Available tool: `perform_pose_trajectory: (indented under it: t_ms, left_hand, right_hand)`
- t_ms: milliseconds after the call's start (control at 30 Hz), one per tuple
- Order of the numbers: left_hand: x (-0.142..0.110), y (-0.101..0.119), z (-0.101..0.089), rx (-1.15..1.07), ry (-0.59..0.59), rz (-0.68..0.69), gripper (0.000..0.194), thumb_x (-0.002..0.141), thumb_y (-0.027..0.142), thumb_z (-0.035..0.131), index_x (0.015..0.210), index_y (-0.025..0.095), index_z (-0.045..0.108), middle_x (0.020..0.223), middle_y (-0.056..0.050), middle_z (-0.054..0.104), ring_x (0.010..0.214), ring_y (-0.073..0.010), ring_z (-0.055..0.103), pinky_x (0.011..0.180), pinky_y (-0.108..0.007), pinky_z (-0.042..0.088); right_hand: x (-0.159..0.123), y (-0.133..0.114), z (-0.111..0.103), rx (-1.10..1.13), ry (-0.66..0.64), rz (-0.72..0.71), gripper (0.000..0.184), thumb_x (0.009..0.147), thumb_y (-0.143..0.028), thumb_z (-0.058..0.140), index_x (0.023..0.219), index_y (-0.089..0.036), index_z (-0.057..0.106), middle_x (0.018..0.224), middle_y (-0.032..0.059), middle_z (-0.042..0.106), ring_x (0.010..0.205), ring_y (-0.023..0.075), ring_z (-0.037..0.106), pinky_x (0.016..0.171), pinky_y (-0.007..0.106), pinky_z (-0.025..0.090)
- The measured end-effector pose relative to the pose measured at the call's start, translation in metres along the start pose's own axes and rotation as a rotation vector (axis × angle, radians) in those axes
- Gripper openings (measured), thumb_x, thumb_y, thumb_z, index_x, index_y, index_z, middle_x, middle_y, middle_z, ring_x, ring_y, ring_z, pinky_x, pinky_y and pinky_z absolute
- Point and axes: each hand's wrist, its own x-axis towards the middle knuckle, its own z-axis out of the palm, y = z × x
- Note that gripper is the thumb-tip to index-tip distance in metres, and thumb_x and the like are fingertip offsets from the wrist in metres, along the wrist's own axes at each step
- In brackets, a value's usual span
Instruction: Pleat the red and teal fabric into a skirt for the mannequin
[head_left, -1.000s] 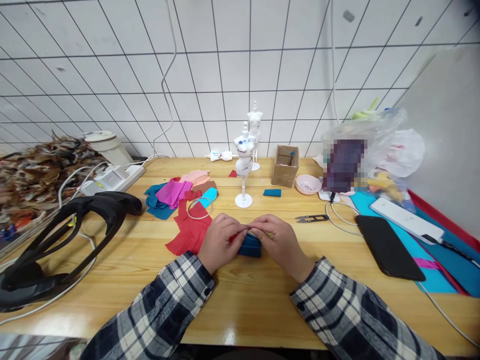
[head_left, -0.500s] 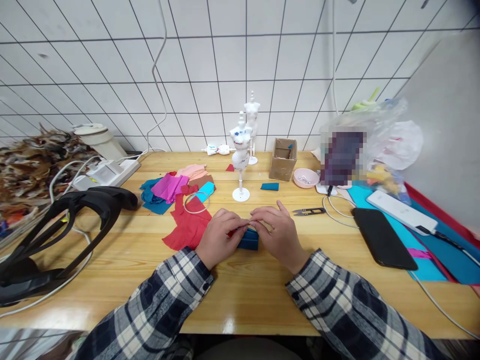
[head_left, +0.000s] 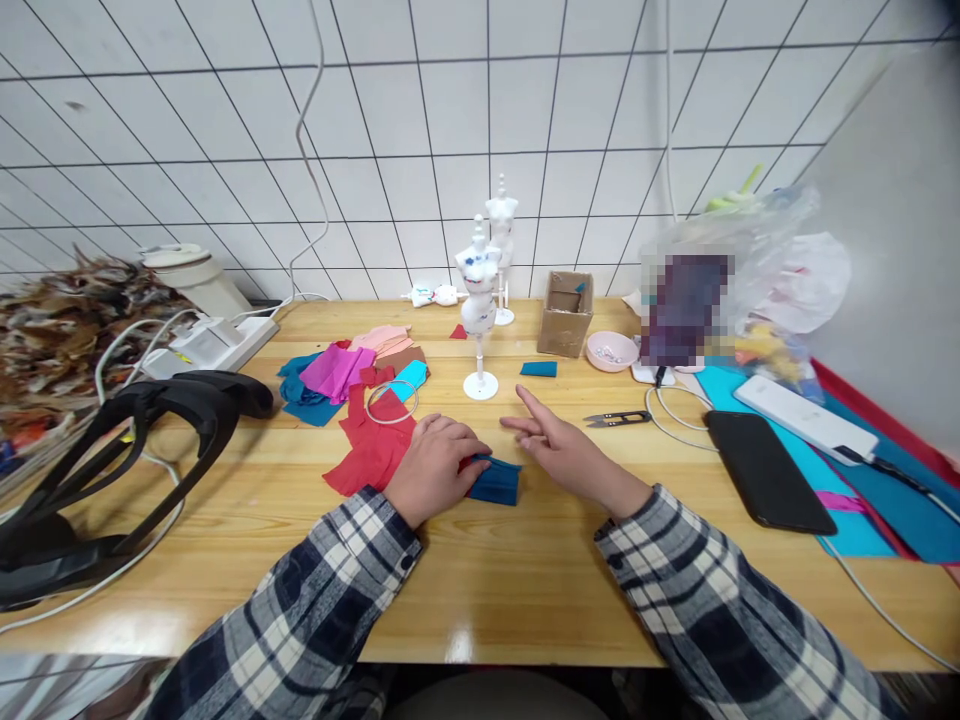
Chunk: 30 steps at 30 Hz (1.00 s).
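Note:
My left hand (head_left: 436,468) is closed on the left end of a dark blue piece of fabric (head_left: 496,482), its thumb and fingers pinching the edge. A bit of red shows under its fingers. To the right, my right hand (head_left: 559,450) holds nothing visible, with the index finger stretched out and the fingers apart. Red fabric pieces (head_left: 371,445) lie beside my left hand, with a thin ring (head_left: 392,402) on them. Beyond the hands stands a small white mannequin (head_left: 480,300) on a round base. Black thread snips (head_left: 619,419) lie past my right hand.
Pink, magenta and blue fabric scraps (head_left: 337,372) are piled at the left. A cardboard box (head_left: 566,315), a pink bowl (head_left: 611,351) of small bits and another mannequin (head_left: 501,235) stand behind. A black phone (head_left: 769,470) lies right, a black headset (head_left: 127,470) left.
My right hand has let go and moved right, its fingers opening. My left hand stays on the blue fabric, which is now more exposed.

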Motion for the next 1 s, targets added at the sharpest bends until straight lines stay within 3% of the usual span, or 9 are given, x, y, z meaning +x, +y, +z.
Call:
perform_pose_trajectory:
  t_ms: [67,167,333,467,633,833,1000]
  left_hand:
    - [0.0,0.0,-0.002,0.008,0.006,-0.01,0.012,0.088,0.031,0.062,0.09,0.027,0.073,0.086,-0.001,0.07,0.086,-0.0196,0.058,0.089,-0.043,0.037]
    - [0.0,-0.003,-0.003,0.004,0.045,-0.01,0.014,0.09,0.028,0.059,0.086,0.024,0.073,0.084,-0.002,0.07,0.084,-0.0189,0.058,0.086,-0.041,0.037]
    - [-0.001,-0.006,-0.001,-0.024,0.056,0.01,0.012,0.088,0.028,0.061,0.09,0.025,0.073,0.086,-0.002,0.07,0.085,-0.0192,0.058,0.081,-0.038,0.039]
    - [-0.001,-0.002,-0.002,-0.045,0.053,0.028,0.018,0.081,0.037,0.071,0.095,0.026,0.074,0.09,-0.003,0.07,0.089,-0.0211,0.059,0.084,-0.04,0.04]
    - [-0.001,0.0,-0.002,-0.098,0.053,0.009,0.027,0.081,0.047,0.069,0.096,0.025,0.074,0.091,-0.004,0.07,0.09,-0.0215,0.06,0.083,-0.04,0.043]
    - [-0.001,0.0,-0.004,-0.109,0.106,0.032,0.023,0.086,0.044,0.065,0.095,0.024,0.073,0.091,-0.004,0.072,0.089,-0.0202,0.062,0.084,-0.039,0.043]
    - [-0.004,0.008,-0.015,-0.004,0.189,0.064,0.019,0.085,0.042,0.066,0.095,0.027,0.073,0.092,-0.002,0.074,0.092,-0.0207,0.063,0.106,-0.053,0.026]
  right_hand:
    - [-0.003,0.003,0.001,-0.159,-0.052,-0.068,0.09,0.079,-0.007,0.053,0.155,-0.028,0.01,0.125,0.0079,0.066,0.108,0.0197,0.061,0.097,0.041,0.046]
    - [-0.004,0.005,0.004,-0.316,-0.068,-0.126,0.1,0.072,-0.003,0.056,0.156,-0.027,0.006,0.114,0.007,0.068,0.104,0.021,0.059,0.095,0.041,0.045]
    - [-0.002,0.002,0.006,-0.455,-0.083,-0.204,0.099,0.074,-0.004,0.06,0.156,-0.027,0.009,0.105,0.0042,0.067,0.097,0.0211,0.057,0.091,0.04,0.045]
    - [-0.001,0.0,0.005,-0.516,-0.066,-0.204,0.094,0.078,-0.007,0.06,0.156,-0.025,0.011,0.092,0.0022,0.068,0.087,0.0205,0.057,0.085,0.038,0.045]
    - [0.001,-0.002,0.004,-0.474,-0.033,-0.197,0.089,0.079,-0.007,0.055,0.155,-0.024,0.012,0.086,-0.0002,0.069,0.08,0.0185,0.058,0.08,0.034,0.046]
    - [-0.003,-0.01,0.007,-0.32,0.045,-0.222,0.086,0.079,-0.009,0.054,0.154,-0.025,0.014,0.086,-0.0014,0.069,0.079,0.0169,0.059,0.077,0.031,0.046]
    - [-0.005,-0.017,0.011,-0.33,0.127,-0.287,0.076,0.082,-0.011,0.053,0.151,-0.025,0.024,0.087,-0.0009,0.068,0.08,0.0174,0.06,0.078,0.032,0.046]
